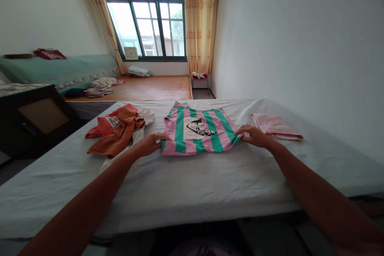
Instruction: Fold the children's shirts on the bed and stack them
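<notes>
Pinning the striped shirt (199,131) flat on the bed (192,184): I see left hand (151,143) gripping its left edge, right hand (255,136) pinching the right corner, apparently keeping it taut. Orange clothes (117,132) lie left of it.

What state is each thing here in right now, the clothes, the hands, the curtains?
Striped shirt: spread flat on the bed, print facing up.
Left hand: fingers on the shirt's left edge.
Right hand: fingers on the shirt's right edge.
Orange clothes: crumpled in a heap, unfolded.
Pink cloth: folded, lying flat.
Curtains: drawn open to the sides.
Bed sheet: mostly smooth, slightly wrinkled.
</notes>
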The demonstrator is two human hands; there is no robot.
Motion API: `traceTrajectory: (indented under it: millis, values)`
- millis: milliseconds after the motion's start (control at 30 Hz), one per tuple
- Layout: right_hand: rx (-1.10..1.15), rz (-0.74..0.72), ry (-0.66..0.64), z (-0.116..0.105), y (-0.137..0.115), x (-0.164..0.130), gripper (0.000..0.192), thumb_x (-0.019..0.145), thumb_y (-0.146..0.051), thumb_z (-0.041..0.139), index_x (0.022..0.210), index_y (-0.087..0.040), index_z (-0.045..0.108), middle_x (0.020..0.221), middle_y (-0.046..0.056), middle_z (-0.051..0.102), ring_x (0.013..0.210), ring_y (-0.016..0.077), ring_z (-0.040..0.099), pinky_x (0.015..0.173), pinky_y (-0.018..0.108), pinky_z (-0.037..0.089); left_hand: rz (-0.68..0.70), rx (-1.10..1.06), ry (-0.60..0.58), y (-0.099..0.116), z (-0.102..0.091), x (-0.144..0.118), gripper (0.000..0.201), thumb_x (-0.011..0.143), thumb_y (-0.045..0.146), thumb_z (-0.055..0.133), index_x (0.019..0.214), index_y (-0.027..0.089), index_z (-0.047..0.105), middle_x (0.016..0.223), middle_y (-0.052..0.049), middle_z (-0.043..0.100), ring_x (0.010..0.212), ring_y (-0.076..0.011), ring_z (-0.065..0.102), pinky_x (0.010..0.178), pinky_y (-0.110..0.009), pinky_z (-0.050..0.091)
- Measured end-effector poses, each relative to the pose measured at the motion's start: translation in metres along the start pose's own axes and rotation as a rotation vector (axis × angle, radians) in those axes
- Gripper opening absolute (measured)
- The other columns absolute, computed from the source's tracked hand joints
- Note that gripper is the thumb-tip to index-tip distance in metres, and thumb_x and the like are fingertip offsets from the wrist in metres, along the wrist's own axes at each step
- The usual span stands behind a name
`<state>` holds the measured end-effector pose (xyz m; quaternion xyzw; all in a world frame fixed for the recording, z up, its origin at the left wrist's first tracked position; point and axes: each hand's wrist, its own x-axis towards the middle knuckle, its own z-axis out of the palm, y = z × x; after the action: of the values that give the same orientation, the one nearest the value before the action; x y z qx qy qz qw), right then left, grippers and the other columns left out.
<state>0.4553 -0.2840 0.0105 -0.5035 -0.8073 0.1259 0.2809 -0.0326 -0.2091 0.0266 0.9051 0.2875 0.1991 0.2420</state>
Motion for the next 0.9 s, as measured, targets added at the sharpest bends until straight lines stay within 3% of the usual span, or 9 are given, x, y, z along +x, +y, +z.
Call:
traceTrajectory:
  millis: [100, 233, 400, 533, 600, 667, 733, 800, 900]
  values:
    - [0.117, 0.021, 0.031, -0.018, -0.007, -0.007, 0.027, 0.079, -0.035, 0.059, 0.097, -0.02, 0.073, 0.099, 0.007, 0.071, 0.097, 0.0239, 0.062, 0.094, 0.038, 0.045, -0.033, -0.075, -0.077, 0.002, -0.027, -0.006, 0.034, 0.087, 0.042, 0.056, 0.105, 0.017, 0.072, 0.112, -0.008, 0.07, 0.107, -0.0239, 0.062, 0.099, -0.034, 0.046]
    - [0.221, 0.169, -0.249, -0.018, -0.011, -0.023, 0.043, 0.08, -0.052, 0.059, 0.105, -0.019, 0.072, 0.1, 0.008, 0.071, 0.096, 0.0235, 0.064, 0.086, 0.034, 0.048, 0.057, -0.081, -0.348, -0.001, -0.03, -0.019, 0.029, 0.088, 0.033, 0.058, 0.109, 0.02, 0.071, 0.117, -0.009, 0.068, 0.111, -0.0233, 0.06, 0.102, -0.034, 0.044]
    - [0.176, 0.119, -0.355, -0.006, -0.012, -0.031, 0.049, 0.076, -0.063, 0.061, 0.101, -0.023, 0.075, 0.11, 0.01, 0.069, 0.104, 0.0261, 0.061, 0.087, 0.035, 0.047, 0.197, -0.05, -0.313, -0.005, -0.003, -0.024, 0.032, 0.087, 0.02, 0.055, 0.115, 0.023, 0.07, 0.118, -0.011, 0.067, 0.115, -0.0229, 0.058, 0.105, -0.036, 0.041]
    - [0.235, 0.066, -0.329, -0.013, -0.013, -0.019, 0.045, 0.08, -0.061, 0.06, 0.095, -0.021, 0.075, 0.105, 0.01, 0.07, 0.107, 0.0254, 0.06, 0.098, 0.037, 0.041, 0.132, -0.095, -0.334, -0.003, -0.006, -0.011, 0.025, 0.086, 0.027, 0.058, 0.105, 0.022, 0.074, 0.108, -0.007, 0.071, 0.104, -0.0229, 0.062, 0.097, -0.033, 0.045]
    - [0.33, 0.124, -0.247, -0.015, -0.011, -0.005, 0.046, 0.08, -0.061, 0.06, 0.096, -0.019, 0.071, 0.102, 0.009, 0.069, 0.102, 0.0243, 0.061, 0.094, 0.036, 0.044, -0.023, -0.182, -0.223, -0.006, -0.011, 0.003, 0.029, 0.085, 0.038, 0.059, 0.101, 0.018, 0.074, 0.093, -0.006, 0.073, 0.088, -0.0216, 0.066, 0.084, -0.031, 0.051]
    - [0.421, 0.291, -0.088, -0.009, -0.007, 0.013, 0.049, 0.079, -0.063, 0.06, 0.094, -0.017, 0.067, 0.092, 0.007, 0.068, 0.087, 0.021, 0.062, 0.081, 0.033, 0.049, -0.21, -0.321, 0.005, -0.013, -0.011, 0.02, 0.042, 0.081, 0.052, 0.061, 0.096, 0.015, 0.073, 0.079, -0.004, 0.071, 0.073, -0.0195, 0.064, 0.071, -0.029, 0.053]
    - [0.451, 0.537, 0.117, 0.002, -0.002, 0.031, 0.049, 0.08, -0.064, 0.057, 0.092, -0.016, 0.063, 0.08, 0.005, 0.065, 0.071, 0.017, 0.059, 0.065, 0.029, 0.049, -0.356, -0.466, 0.228, -0.024, -0.004, 0.035, 0.054, 0.073, 0.063, 0.062, 0.094, 0.014, 0.071, 0.075, -0.005, 0.069, 0.07, -0.0192, 0.063, 0.066, -0.029, 0.052]
    - [0.465, 0.716, 0.228, 0.016, 0.003, 0.043, 0.05, 0.083, -0.064, 0.051, 0.094, -0.017, 0.061, 0.073, 0.004, 0.062, 0.062, 0.0152, 0.056, 0.055, 0.026, 0.046, -0.464, -0.538, 0.376, -0.036, 0.007, 0.043, 0.063, 0.068, 0.068, 0.065, 0.1, 0.014, 0.069, 0.08, -0.006, 0.07, 0.076, -0.0205, 0.064, 0.067, -0.029, 0.052]
    - [0.5, 0.693, 0.247, 0.035, 0.01, 0.044, 0.052, 0.084, -0.062, 0.051, 0.111, -0.018, 0.059, 0.078, 0.005, 0.066, 0.065, 0.0157, 0.059, 0.055, 0.025, 0.046, -0.58, -0.527, 0.47, -0.05, 0.024, 0.042, 0.078, 0.064, 0.067, 0.068, 0.122, 0.015, 0.06, 0.089, -0.007, 0.071, 0.086, -0.0216, 0.065, 0.07, -0.029, 0.052]
